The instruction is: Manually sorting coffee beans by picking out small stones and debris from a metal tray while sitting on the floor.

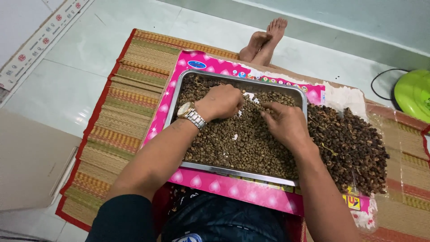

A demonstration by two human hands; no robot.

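We see a woven mat [130,85] on the tiled floor, well left of both hands. Our left hand [221,102], a metal watch [191,115] on its wrist, rests curled in a loose grip on greenish beans [237,145] filling a steel tray [172,105]. Just right of that grip, our right hand [284,123] pinches beans between closed fingertips. Further right lies a pile of dark husks [354,148], then a green round object [413,93].

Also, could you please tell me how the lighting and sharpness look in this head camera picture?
Head view: soft, even light; faint glare on the metal tray rim and the wristwatch; left hand and right hand sharp among the beans; straight floor lines bow slightly toward the edges.
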